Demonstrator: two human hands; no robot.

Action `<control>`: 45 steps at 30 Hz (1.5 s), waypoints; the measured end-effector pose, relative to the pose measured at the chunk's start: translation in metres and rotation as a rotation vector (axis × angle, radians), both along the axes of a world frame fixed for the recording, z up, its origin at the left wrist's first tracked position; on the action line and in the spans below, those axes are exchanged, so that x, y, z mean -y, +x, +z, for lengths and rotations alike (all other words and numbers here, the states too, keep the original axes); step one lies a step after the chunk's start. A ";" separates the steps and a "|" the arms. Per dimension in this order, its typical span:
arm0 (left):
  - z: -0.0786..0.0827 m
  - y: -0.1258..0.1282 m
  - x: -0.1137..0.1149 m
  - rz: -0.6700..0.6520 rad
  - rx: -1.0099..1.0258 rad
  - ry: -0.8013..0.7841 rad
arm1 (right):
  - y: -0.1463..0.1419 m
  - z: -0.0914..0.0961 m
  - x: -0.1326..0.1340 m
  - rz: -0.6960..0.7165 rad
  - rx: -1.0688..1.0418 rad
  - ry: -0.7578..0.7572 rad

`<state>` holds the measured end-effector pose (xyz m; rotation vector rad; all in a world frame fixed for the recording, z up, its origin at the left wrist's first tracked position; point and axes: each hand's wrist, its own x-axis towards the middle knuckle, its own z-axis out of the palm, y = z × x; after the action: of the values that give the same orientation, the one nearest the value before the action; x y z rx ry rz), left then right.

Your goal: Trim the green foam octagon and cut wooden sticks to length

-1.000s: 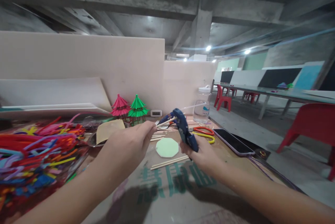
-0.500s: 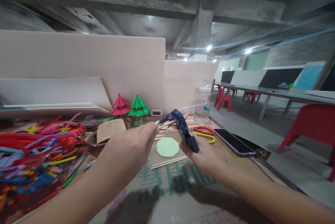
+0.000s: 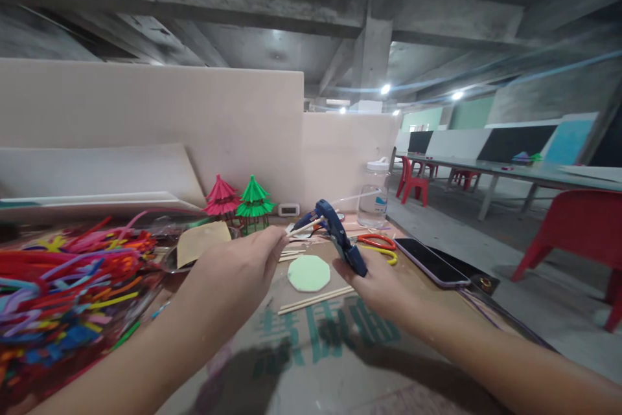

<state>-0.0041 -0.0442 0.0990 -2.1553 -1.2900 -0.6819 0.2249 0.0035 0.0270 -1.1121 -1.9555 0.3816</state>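
Note:
My left hand (image 3: 243,266) is closed, pinching a thin wooden stick (image 3: 305,228) that points up and to the right. My right hand (image 3: 376,279) is wrapped round the handle of a dark blue hot glue gun (image 3: 335,230). A translucent glue stick (image 3: 357,197) juts from the gun's back. The nozzle end sits close to the wooden stick; whether they touch I cannot tell. Below both hands a pale green octagonal disc (image 3: 309,273) lies flat on the table. Two loose wooden sticks (image 3: 315,300) lie just in front of it, and more lie behind it, partly hidden.
Colourful pipe cleaners (image 3: 72,279) heap up at the left, beside a bowl with a tan sheet (image 3: 201,241). Pink (image 3: 222,196) and green (image 3: 255,198) paper pagodas stand behind. Rightward are scissors (image 3: 376,242), a phone (image 3: 431,263) and a clear bottle (image 3: 373,201).
The view has shifted slightly. Both hands stay in nearly the same place, still holding the wooden stick and the glue gun.

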 end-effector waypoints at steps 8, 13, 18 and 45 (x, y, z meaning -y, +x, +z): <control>-0.008 0.007 -0.007 -0.394 0.549 -0.593 | 0.003 0.023 0.021 0.029 0.374 0.154; -0.019 0.019 -0.004 -0.487 0.732 -0.740 | 0.004 0.029 0.025 0.020 0.464 0.256; -0.017 0.023 0.002 -0.616 0.883 -0.754 | 0.005 0.030 0.025 0.017 0.492 0.291; -0.002 -0.009 -0.024 -0.060 0.202 -0.170 | 0.018 -0.001 -0.024 -0.096 0.084 0.016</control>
<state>-0.0129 -0.0201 0.0974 -2.3177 -1.4378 -0.8609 0.2425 0.0279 0.0256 -1.2236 -1.9655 0.2709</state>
